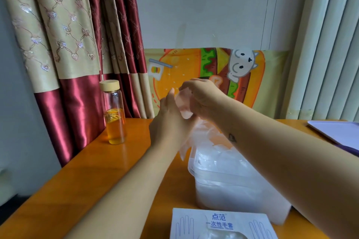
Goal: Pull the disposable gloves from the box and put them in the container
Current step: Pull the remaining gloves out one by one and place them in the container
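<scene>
Gloves point(223, 153) of thin clear plastic lie heaped in a cloudy white container point(229, 190) that stands on the orange table point(97, 170), low and right of centre in the frame. One more glove point(191, 134) is held in the air just above that heap, near the middle of the frame, and its loose end hangs down to the container's far rim.

The right hand point(202, 97) reaches in from the lower right. Its fingers point(187, 85) are curled and pinch the top edge of the glove. The left hand point(171, 116) comes up from the lower left with its back to the camera and its thumb point(172, 93) pointing upward. It lies against the film, but its fingers are hidden behind the hand and the plastic, so I cannot tell whether they grip it.

At the bottom edge of the frame, just in front of the container, lies the white glove box point(194, 223), printed with blue hand outlines and lettering. More clear plastic shows in its opening.

A glass bottle point(114, 114) with a pale lid, partly filled with amber liquid, stands at the left of the table, well apart from the hands. Behind it, in the upper left, hangs a beige and dark red curtain point(64, 44). A burger poster point(184, 64) leans against the wall behind the hands. The corner of a pale purple tray point(338, 132) shows at the right edge.
</scene>
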The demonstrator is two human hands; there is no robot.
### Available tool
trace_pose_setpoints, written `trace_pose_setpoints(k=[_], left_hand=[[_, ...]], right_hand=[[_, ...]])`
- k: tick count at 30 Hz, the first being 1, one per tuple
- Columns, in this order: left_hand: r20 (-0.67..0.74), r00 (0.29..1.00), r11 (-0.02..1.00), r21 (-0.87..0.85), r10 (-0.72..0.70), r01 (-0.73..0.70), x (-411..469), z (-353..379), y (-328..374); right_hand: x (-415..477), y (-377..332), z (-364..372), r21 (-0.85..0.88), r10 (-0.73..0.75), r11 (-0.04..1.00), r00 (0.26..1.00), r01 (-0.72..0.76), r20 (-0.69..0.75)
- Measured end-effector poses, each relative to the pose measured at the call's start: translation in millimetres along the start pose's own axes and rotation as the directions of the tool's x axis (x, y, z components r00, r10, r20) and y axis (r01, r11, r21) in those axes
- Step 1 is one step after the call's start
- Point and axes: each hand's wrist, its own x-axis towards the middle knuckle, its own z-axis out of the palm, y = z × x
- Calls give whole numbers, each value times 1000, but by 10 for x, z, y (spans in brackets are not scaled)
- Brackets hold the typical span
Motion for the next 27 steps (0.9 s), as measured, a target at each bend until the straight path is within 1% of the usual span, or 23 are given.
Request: trace_pose_setpoints(k=[3,5,9,11,13,14,15,16,18,19,21,23,25,27], left_hand=[[-76,997,999,-38,13,-16,29,13,-70],[-117,993,999,-35,14,-18,50,-14,-151],[-218,975,995,94,53,-33,117,-136,-374],[-251,961,990,113,112,-86,117,-235,-437],[-248,942,971,133,228,-200,85,-320,-438],[-204,936,954,149,286,-259,61,-348,-419],[-123,938,939,160,324,-304,41,-355,-393],[-6,944,932,164,329,-323,19,-345,-362],[245,940,949,151,236,-277,1,-305,-296],[332,926,965,120,182,-233,-9,-281,-254],[397,908,984,56,136,-172,-11,-245,-153],[453,883,986,45,124,-162,-7,-210,-15],[561,821,978,96,101,-186,9,-204,116],[634,771,957,179,66,-229,53,-214,183]], right_hand=[[35,-8,-69,21,13,1000,1000,-13,6],[48,-14,-117,12,20,1000,1000,-20,12],[61,-12,-186,-12,10,1000,996,-9,89],[20,-16,-239,11,12,1000,990,-14,144],[-4,4,-371,20,13,1000,987,-16,162],[-24,39,-475,15,16,1000,990,-19,137],[-58,83,-594,-5,23,1000,991,-23,131],[-102,136,-724,-39,47,998,989,-42,139],[-230,245,-947,-142,147,982,976,-125,160],[-277,300,-1050,-208,203,963,970,-172,138],[-321,378,-1228,-299,301,916,951,-269,68],[-373,400,-1374,-347,373,874,927,-339,34],[-429,381,-1460,-346,414,854,910,-388,1],[-467,340,-1515,-271,408,878,913,-395,-10]])
